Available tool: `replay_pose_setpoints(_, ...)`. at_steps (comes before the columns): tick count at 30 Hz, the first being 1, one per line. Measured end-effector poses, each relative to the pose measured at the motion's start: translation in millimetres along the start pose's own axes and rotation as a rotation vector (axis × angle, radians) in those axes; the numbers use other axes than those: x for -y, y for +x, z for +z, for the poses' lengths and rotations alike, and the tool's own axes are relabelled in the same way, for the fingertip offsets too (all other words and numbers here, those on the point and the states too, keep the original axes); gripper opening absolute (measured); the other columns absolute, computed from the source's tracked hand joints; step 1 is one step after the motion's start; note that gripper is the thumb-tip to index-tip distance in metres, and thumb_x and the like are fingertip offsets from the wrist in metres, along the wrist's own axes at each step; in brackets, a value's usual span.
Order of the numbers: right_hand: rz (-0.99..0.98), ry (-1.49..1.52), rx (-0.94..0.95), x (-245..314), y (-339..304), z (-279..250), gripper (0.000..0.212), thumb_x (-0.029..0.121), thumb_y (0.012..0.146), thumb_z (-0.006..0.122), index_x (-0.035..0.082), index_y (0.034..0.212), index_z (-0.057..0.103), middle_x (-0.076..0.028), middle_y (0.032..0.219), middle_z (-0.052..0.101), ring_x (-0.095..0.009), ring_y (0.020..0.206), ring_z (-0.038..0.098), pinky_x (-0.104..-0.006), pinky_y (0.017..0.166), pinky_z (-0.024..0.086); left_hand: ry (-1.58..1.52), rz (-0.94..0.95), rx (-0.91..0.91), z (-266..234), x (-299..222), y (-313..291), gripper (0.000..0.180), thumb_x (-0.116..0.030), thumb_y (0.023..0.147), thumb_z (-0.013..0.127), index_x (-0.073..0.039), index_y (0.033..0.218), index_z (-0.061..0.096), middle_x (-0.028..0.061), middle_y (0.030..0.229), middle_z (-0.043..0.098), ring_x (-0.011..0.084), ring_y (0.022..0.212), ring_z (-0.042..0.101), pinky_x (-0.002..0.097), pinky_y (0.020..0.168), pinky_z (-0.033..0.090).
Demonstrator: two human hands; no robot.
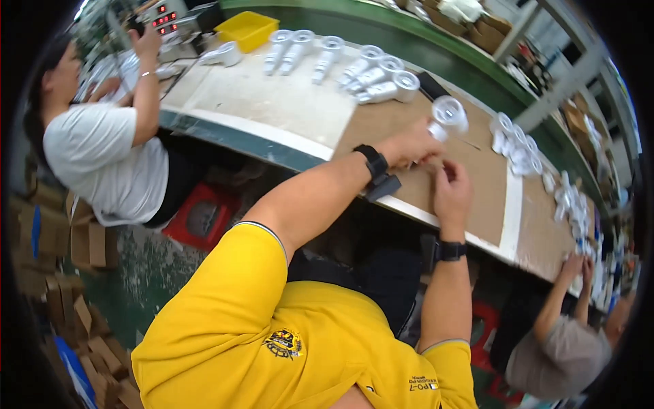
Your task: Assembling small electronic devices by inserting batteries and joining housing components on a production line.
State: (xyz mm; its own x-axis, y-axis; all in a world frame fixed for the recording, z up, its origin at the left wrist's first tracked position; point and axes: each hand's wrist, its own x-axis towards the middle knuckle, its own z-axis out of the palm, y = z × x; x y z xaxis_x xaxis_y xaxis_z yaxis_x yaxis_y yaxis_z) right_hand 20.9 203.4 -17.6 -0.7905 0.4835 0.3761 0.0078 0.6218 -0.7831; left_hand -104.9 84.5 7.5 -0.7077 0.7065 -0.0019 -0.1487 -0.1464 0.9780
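My left hand (pixel 414 144) is closed round the handle of a white round-headed handheld device (pixel 449 113), whose ring-shaped head points up and away over the brown board. Close to its right, my right hand (pixel 454 189) has its fingers curled, thumb and forefinger near each other by the lower end of the handle; whether something small is between them is hidden. Beyond my left hand lies a row of similar white devices (pixel 325 58), with several more (pixel 385 87) nearer the board. Another group of white devices (pixel 518 144) lies to the right.
A workbench (pixel 272 102) runs across, with a brown board (pixel 477 180) before me. At the back stand a yellow bin (pixel 246 31) and a dark flat object (pixel 433 86). One co-worker (pixel 102 146) sits at left, another (pixel 562 347) at right. Cardboard boxes (pixel 92 238) lie at left.
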Motion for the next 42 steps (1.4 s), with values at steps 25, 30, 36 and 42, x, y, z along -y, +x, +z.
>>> replay_pose_setpoints(25,-0.128,-0.05,-0.067,6,-5,5,0.021,0.014,0.085,0.065,-0.001,0.098,0.068,-0.018,0.085,0.068,-0.035,0.079,0.066,-0.0425,0.072,0.053,1.648,-0.202,-0.874,-390,-56,-138,0.057,-0.047,0.085,0.07,0.007,0.103,0.068,0.0292,0.1,0.069,0.0489,0.099,0.065,0.0521,0.089,0.051)
replay_pose_setpoints(30,-0.108,-0.096,-0.073,0,-1,3,0.018,0.012,0.085,0.065,-0.001,0.097,0.067,-0.017,0.085,0.068,-0.035,0.08,0.066,-0.0424,0.072,0.053,1.425,0.445,-0.932,-255,-40,-147,0.049,-0.026,0.093,0.07,0.004,0.13,0.058,0.0219,0.131,0.06,0.0407,0.12,0.056,0.0451,0.104,0.044)
replay_pose_setpoints(36,-0.109,-0.001,-0.073,5,-1,0,0.017,0.012,0.084,0.063,-0.001,0.096,0.066,-0.018,0.086,0.066,-0.035,0.082,0.064,-0.0429,0.073,0.052,1.305,0.558,-0.128,-43,-19,-144,0.049,-0.013,0.085,0.076,0.001,0.128,0.058,0.0213,0.134,0.057,0.0406,0.123,0.053,0.0428,0.107,0.042)
replay_pose_setpoints(42,-0.113,0.035,-0.101,6,-5,-2,0.016,0.012,0.084,0.063,0.0,0.095,0.066,-0.018,0.088,0.066,-0.036,0.083,0.064,-0.0437,0.074,0.052,1.202,0.466,0.012,-9,3,-111,0.05,-0.015,0.084,0.076,0.001,0.128,0.059,0.022,0.136,0.055,0.0418,0.125,0.052,0.0444,0.107,0.042)
